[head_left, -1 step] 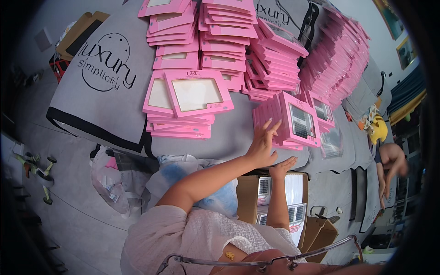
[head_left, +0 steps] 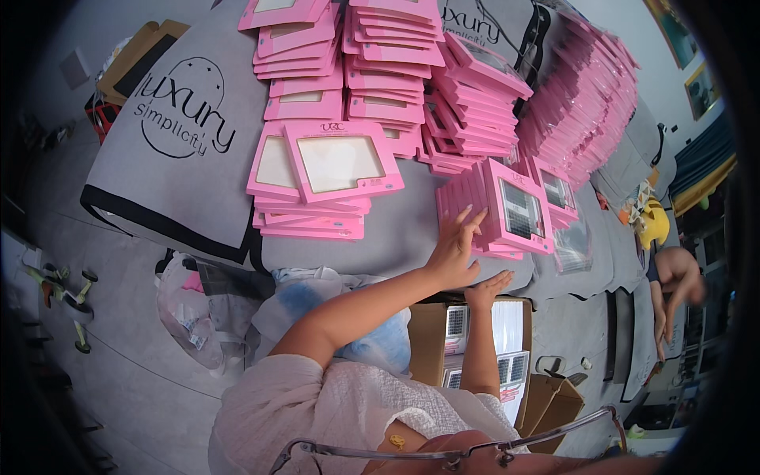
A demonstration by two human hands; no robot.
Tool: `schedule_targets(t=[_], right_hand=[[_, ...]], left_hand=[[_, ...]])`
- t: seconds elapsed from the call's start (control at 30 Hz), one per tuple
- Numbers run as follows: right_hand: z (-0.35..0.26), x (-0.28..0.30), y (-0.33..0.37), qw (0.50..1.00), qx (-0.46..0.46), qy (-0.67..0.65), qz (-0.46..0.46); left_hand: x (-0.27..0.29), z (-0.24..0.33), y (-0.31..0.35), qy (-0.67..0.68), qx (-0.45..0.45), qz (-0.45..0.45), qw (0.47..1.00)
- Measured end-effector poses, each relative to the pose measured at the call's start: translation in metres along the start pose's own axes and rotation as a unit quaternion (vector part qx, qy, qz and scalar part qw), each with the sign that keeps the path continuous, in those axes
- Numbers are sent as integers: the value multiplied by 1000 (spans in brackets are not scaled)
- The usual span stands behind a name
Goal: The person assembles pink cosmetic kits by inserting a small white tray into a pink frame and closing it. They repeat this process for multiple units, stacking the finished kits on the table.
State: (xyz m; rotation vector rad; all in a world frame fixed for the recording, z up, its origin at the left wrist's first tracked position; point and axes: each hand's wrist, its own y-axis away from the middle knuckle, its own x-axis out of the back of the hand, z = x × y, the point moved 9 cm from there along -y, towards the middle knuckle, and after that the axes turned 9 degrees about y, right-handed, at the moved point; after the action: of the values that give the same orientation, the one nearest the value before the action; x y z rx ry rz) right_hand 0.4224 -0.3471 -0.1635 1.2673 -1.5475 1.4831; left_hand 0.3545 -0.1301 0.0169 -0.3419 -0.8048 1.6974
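My left hand (head_left: 453,252) is open, its fingers spread, at the front left of a row of pink window boxes (head_left: 461,190) standing on the grey couch. Whether its fingertips touch the boxes I cannot tell. Lower and to the right, my right hand (head_left: 488,290) is open with fingers stretched out flat, holding nothing. Through the window of the row's front box shows a dark gridded insert (head_left: 520,211). To the left, a pile of pink boxes with pale windows (head_left: 340,162) lies flat, the top ones askew.
Tall stacks of pink boxes (head_left: 392,55) and a leaning heap in clear wrap (head_left: 582,95) fill the back. Below my hands stands an opened cardboard box (head_left: 427,340) with gridded packs (head_left: 513,368). Plastic bags (head_left: 186,317) lie on the floor. Another person (head_left: 677,277) bends at the far right.
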Motion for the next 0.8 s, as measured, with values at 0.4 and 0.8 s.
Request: schedule_targets(t=[0.4, 0.8], right_hand=[[-182, 91, 40, 938, 200, -265, -99], [-375, 23, -51, 849, 45, -513, -118]], left_hand=[[195, 19, 15, -356, 36, 155, 921], [349, -24, 55, -347, 237, 184, 889]])
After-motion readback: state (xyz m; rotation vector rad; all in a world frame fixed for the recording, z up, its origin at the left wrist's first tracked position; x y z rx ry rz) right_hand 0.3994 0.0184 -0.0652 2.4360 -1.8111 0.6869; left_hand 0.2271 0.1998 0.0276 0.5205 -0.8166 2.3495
